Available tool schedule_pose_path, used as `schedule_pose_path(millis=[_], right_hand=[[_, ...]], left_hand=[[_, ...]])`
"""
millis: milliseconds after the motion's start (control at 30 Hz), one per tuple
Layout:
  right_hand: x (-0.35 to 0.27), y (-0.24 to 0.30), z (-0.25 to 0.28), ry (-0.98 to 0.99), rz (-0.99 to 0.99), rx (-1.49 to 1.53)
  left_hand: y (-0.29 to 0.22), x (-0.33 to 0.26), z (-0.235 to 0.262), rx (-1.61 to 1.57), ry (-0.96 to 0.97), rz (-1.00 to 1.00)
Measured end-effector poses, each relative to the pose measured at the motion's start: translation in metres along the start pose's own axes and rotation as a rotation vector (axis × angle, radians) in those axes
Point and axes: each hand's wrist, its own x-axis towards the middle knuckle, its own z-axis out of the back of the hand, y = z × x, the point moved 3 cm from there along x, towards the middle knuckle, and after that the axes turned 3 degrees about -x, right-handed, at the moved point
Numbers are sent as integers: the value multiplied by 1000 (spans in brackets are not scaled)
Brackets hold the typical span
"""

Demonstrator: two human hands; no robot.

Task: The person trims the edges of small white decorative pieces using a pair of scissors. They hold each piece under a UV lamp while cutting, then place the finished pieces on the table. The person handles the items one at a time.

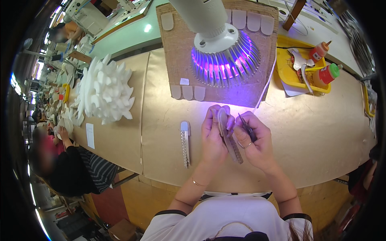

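Observation:
My left hand [212, 138] holds a long narrow strip [230, 138] with a rounded pale tip and a beaded lower part, raised under the purple light. My right hand [255, 141] grips a thin dark pointed tool [247, 127], its tip close to the strip's upper end. Both hands are together at the middle of the tan-covered table [317, 132]. A second beaded strip [185, 142] lies flat on the table just left of my left hand.
A white lamp [223, 52] with purple glow hangs over a brown cardboard board [177, 60] carrying several pale tips. A heap of white foam pieces [105, 90] lies at left. A yellow tray [286, 68] with two orange bottles stands at right. A seated person [76, 168] is at left.

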Motion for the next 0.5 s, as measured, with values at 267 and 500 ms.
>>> schedule_pose_path(millis=[267,500], right_hand=[[-4,4,-5,-103,282,-327],[-7,5,3,-14,-122,215]], left_hand=[[-3,-5,-11,93,22,-112],[-9,-9,-12,160,55,-14]])
